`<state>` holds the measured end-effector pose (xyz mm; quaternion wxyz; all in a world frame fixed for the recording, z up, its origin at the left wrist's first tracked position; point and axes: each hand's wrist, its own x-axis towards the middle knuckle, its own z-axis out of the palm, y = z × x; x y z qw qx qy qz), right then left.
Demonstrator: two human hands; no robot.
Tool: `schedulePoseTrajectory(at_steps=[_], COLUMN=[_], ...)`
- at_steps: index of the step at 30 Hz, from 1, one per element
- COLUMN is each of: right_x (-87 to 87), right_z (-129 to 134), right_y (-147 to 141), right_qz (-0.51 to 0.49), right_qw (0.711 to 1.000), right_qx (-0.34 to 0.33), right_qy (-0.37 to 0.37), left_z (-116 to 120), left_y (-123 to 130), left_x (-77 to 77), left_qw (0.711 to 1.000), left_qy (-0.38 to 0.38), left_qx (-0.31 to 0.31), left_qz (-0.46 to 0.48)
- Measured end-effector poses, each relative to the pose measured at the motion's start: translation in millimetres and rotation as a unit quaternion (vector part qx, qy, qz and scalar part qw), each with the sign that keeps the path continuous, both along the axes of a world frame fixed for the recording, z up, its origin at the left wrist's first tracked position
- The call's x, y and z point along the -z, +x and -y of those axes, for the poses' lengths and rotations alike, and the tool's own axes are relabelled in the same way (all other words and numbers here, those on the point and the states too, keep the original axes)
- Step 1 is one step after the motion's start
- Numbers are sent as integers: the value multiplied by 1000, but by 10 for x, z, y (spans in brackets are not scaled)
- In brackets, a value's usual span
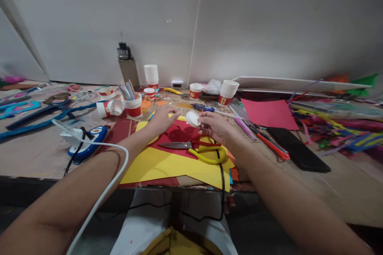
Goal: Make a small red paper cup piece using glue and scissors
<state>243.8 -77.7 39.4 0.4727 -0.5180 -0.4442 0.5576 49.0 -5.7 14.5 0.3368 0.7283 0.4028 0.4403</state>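
My right hand pinches a small round white piece, which looks like the cut end of a paper cup, above red paper. To its left my left hand hovers over the paper with its fingers apart and nothing visible in them. Beneath both hands lie red paper and larger yellow sheets. Scissors with yellow and red handles rest on the sheets, just in front of my right hand, blades pointing left.
Behind stand a cup of pens, stacked cups and a glue gun. A phone and red cutter lie right; a blue power strip sits left. A white cable crosses my left arm.
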Motion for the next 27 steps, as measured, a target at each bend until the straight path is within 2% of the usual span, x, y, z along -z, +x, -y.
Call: schedulePoseTrajectory(at_steps=[2,4,6,13,17,20,23,24,27], right_x=[3,15,32,50,-4,-60,-130,-154,-191], right_z=[4,2,-4,-43,-59,-27,82,138,328], right_y=[-1,-4,-7,-30,-44,-8,79,116,223], right_qz=[-12,-13,-7,27,21,82,258,329,522], right_qw=[1000,1000,1000,999,999,993,953,926,813], right_qx=[7,11,10,-9,-16,-3,-21,-44,-105], right_qy=[5,8,10,24,42,85,155,181,237], left_z=[30,74,128,228,161,98,61,55,48], left_y=[20,48,79,120,87,63,54,55,63], left_x=[-22,-41,-56,-72,-43,-37,-48,-52,-57], left_qw=[995,970,942,925,896,874,860,857,853], left_qy=[-71,-181,-254,-283,-341,-387,-409,-413,-413], left_qx=[31,87,134,181,209,180,115,100,77], left_qz=[69,138,177,176,193,232,281,292,310])
